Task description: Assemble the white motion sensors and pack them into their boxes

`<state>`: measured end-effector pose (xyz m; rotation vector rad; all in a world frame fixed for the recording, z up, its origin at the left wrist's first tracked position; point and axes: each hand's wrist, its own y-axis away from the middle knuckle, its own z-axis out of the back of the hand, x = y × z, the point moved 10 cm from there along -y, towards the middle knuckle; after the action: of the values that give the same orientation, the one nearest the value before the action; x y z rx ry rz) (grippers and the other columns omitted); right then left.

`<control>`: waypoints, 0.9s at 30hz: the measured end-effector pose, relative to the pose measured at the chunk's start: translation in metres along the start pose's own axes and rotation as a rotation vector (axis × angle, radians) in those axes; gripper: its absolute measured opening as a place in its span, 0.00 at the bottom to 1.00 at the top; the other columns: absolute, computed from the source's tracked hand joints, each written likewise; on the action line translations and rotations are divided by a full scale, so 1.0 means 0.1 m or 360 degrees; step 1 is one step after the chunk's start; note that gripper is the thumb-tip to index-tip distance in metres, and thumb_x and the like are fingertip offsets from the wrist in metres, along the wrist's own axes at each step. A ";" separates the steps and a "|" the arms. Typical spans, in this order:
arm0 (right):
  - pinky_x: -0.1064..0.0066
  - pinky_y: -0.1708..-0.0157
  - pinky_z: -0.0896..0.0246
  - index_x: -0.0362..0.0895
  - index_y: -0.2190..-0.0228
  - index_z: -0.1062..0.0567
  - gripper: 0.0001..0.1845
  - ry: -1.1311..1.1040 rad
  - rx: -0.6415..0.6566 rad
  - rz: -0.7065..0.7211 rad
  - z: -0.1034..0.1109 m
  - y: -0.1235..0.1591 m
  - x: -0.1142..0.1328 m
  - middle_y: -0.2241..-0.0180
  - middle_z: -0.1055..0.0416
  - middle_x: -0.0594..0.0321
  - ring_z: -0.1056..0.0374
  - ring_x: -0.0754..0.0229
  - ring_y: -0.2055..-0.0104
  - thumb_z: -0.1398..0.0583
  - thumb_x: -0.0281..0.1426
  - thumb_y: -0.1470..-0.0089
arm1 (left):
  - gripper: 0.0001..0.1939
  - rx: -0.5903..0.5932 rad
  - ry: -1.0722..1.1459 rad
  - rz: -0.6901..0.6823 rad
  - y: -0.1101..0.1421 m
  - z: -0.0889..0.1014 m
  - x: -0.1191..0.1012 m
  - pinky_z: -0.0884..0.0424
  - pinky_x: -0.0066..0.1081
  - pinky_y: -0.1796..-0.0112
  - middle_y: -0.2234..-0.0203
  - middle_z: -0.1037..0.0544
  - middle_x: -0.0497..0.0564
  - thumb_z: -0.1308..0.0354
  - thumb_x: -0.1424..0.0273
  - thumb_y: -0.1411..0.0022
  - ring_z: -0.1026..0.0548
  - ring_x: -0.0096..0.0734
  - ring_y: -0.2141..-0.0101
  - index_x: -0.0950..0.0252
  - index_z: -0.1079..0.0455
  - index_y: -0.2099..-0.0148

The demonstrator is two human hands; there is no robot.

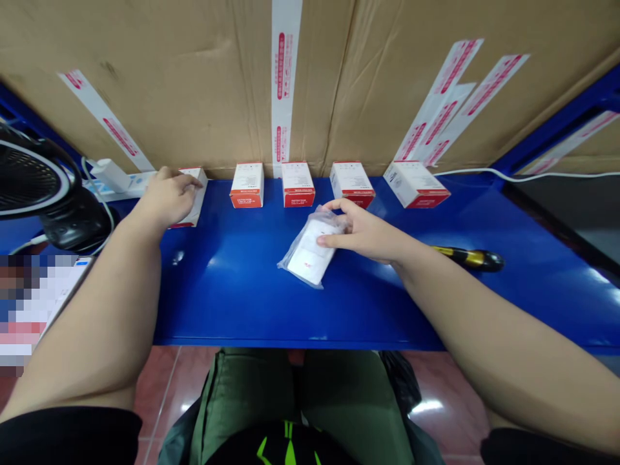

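Note:
My right hand [356, 229] is closed on a white device in a clear plastic bag [312, 255], thumb on top and fingers at its far edge. The bagged device is tilted over the middle of the blue table. At the left, my left hand [169, 197] grips a small red-and-white cardboard box [196, 206], its fingers over the top and left side; part of the box is hidden beneath the hand. Along the back stand more such boxes: one box [247, 184], a second box [298, 184], a third box [352, 181] and a fourth box [416, 184] at the right.
A yellow-and-black screwdriver [472, 258] lies right of my right forearm. To the left are a black fan [62, 206] and a power strip with a white plug [110, 174]. Brown cardboard [194, 84] walls the back of the blue table [232, 297]; a white cable [527, 175] runs back right.

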<state>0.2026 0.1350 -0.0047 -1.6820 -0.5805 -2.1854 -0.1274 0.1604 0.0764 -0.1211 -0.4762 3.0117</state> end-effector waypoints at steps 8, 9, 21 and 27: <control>0.58 0.60 0.22 0.53 0.48 0.39 0.38 0.0140 -0.0338 0.0683 0.10 0.13 0.44 0.58 0.24 0.63 0.21 0.51 0.59 0.27 0.35 0.56 | 0.28 -0.0162 0.0823 -0.1007 0.47 0.03 -1.30 0.24 0.52 0.41 0.42 0.22 0.61 0.39 0.56 0.29 0.22 0.47 0.47 0.65 0.31 0.34; 0.58 0.58 0.22 0.53 0.47 0.39 0.38 0.0171 -0.0320 0.0708 0.07 0.13 0.45 0.57 0.24 0.62 0.21 0.51 0.58 0.27 0.34 0.55 | 0.31 -0.0060 0.0961 -0.1058 0.52 -0.06 -1.41 0.21 0.49 0.44 0.39 0.24 0.62 0.36 0.56 0.30 0.22 0.48 0.44 0.63 0.33 0.31; 0.56 0.60 0.29 0.50 0.53 0.39 0.36 0.0610 -0.0168 0.0493 -0.16 0.00 0.29 0.59 0.24 0.60 0.25 0.49 0.59 0.26 0.41 0.56 | 0.39 0.0166 0.1879 -0.1023 0.57 -0.41 -1.68 0.18 0.44 0.43 0.38 0.23 0.64 0.28 0.64 0.33 0.20 0.49 0.40 0.59 0.40 0.26; 0.48 0.53 0.25 0.50 0.53 0.41 0.41 0.0621 -0.0085 0.0302 -0.19 -0.05 0.16 0.55 0.24 0.56 0.24 0.42 0.52 0.24 0.37 0.62 | 0.31 0.0271 0.1815 -0.0889 0.53 -0.59 -1.70 0.18 0.42 0.45 0.45 0.17 0.63 0.30 0.61 0.31 0.15 0.42 0.50 0.65 0.34 0.33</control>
<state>0.1800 0.1299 0.0055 -1.2243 -0.2488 -2.3146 0.0431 0.1106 0.0152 -1.3081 -0.0842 1.9670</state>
